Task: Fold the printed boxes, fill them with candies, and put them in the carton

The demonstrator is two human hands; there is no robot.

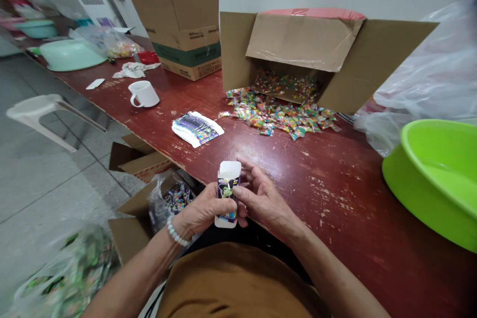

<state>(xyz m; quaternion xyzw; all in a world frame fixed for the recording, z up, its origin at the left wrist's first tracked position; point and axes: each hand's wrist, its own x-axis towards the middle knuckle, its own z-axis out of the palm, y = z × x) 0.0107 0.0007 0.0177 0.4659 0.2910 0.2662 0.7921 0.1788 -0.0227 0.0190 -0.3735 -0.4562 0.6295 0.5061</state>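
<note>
A small printed box point(225, 193) with purple sides, a green cartoon figure and white end flaps folded out stands in front of my body. My left hand point(208, 208), with a bead bracelet at the wrist, grips it with the thumb across its front. My right hand point(263, 196) is at its right side, thumb on the front upper part and fingers curved beside and behind it. Ahead on the table lies a stack of flat printed cartons or pouches point(197, 129). Small wrapped candies point(279, 117) spill from a tipped cardboard box point(298, 39).
The red table point(335, 238) bears a white mug point(144, 94), a taller carton point(186, 35), a green basin point(428, 184) and a pale basin point(72, 54). Below left are open boxes with a bag of small wrapped packets point(179, 198), and a white stool point(48, 107).
</note>
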